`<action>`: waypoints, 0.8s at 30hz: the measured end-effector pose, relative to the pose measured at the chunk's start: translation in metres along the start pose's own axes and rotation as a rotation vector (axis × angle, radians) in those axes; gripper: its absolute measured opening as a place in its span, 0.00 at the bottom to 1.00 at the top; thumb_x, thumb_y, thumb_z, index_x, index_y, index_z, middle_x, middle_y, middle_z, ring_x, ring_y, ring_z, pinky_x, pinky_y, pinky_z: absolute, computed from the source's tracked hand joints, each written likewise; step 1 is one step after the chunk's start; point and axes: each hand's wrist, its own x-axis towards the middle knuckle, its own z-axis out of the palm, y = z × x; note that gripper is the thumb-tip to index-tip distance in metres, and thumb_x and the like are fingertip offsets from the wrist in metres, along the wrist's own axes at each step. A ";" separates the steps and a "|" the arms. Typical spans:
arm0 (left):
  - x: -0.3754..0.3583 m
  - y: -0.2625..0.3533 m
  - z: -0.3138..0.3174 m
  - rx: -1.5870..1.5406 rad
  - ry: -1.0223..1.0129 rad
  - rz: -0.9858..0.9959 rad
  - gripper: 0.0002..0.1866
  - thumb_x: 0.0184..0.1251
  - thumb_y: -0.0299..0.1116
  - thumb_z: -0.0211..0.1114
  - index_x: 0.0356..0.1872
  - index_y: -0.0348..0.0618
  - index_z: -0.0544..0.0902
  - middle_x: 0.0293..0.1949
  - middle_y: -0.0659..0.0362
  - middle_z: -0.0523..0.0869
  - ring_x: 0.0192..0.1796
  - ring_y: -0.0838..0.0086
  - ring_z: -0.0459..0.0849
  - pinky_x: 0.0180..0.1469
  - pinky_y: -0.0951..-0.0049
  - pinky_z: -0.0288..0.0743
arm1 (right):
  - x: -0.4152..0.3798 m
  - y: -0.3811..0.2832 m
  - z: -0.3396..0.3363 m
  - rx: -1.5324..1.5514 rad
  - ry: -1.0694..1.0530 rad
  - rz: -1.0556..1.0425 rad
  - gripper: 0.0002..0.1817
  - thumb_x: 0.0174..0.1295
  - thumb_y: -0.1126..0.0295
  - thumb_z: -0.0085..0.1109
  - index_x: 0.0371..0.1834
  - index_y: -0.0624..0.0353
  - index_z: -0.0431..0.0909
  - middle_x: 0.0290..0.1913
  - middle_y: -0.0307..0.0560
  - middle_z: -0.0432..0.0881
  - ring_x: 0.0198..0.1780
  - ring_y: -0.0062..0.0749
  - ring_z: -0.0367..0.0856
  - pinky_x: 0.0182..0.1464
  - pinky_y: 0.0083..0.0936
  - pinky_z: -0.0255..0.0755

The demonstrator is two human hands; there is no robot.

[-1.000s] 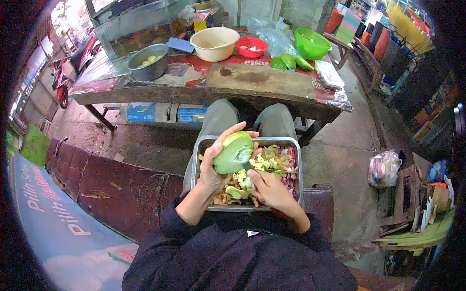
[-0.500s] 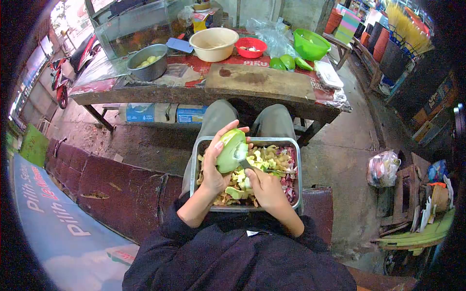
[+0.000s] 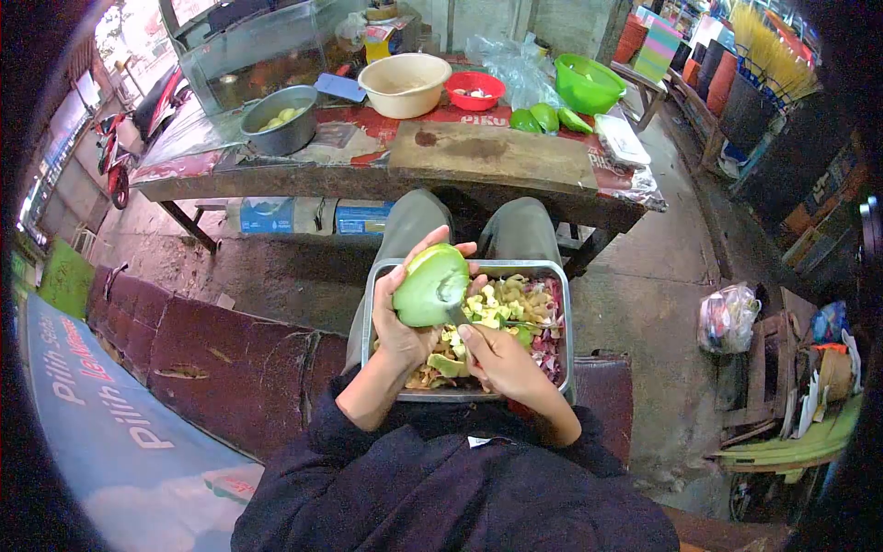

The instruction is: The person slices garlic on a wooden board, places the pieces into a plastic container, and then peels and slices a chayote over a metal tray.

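My left hand (image 3: 397, 308) cradles a halved chayote (image 3: 430, 293), pale green with a small hollow in its cut face, which is turned up. Below its right side, my right hand (image 3: 501, 357) is closed around a knife (image 3: 457, 315), whose grey blade points up at the hollow. Both hands are over a metal tray (image 3: 568, 317) on my lap. Inside the tray lie yellow-green chayote scraps (image 3: 492, 308), brown peelings (image 3: 533, 296) and purple onion skins (image 3: 550, 354).
On the low table ahead stand a grey pot (image 3: 279, 138) of pale peeled pieces, a cream basin (image 3: 405, 97), a red bowl (image 3: 492, 103) and a green basin (image 3: 589, 97). Green chayote pieces (image 3: 545, 117) lie behind a wooden board (image 3: 492, 155). A plastic bag (image 3: 727, 317) is at right.
The knife has drawn back a little, down from the chayote's hollow, with my right hand. The chayote's cut face is turned more toward me.
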 end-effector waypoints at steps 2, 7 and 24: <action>0.000 -0.004 0.000 0.010 0.007 0.047 0.40 0.66 0.54 0.52 0.73 0.34 0.62 0.65 0.37 0.72 0.62 0.55 0.78 0.68 0.52 0.72 | 0.001 -0.001 0.001 0.085 -0.046 0.049 0.29 0.80 0.46 0.36 0.24 0.56 0.66 0.15 0.34 0.65 0.14 0.19 0.62 0.17 0.19 0.58; -0.004 -0.010 -0.002 0.177 -0.062 0.242 0.39 0.66 0.55 0.52 0.71 0.36 0.63 0.65 0.37 0.71 0.62 0.56 0.78 0.68 0.56 0.71 | 0.002 0.003 0.007 0.337 -0.182 0.151 0.30 0.79 0.45 0.37 0.24 0.56 0.66 0.14 0.34 0.64 0.11 0.19 0.59 0.14 0.20 0.56; -0.001 0.009 -0.010 0.689 -0.180 0.160 0.45 0.73 0.65 0.41 0.80 0.42 0.47 0.78 0.50 0.57 0.76 0.61 0.63 0.76 0.60 0.56 | -0.001 0.000 -0.015 -0.131 0.207 -0.202 0.25 0.79 0.52 0.43 0.28 0.60 0.71 0.17 0.36 0.68 0.17 0.20 0.69 0.21 0.24 0.64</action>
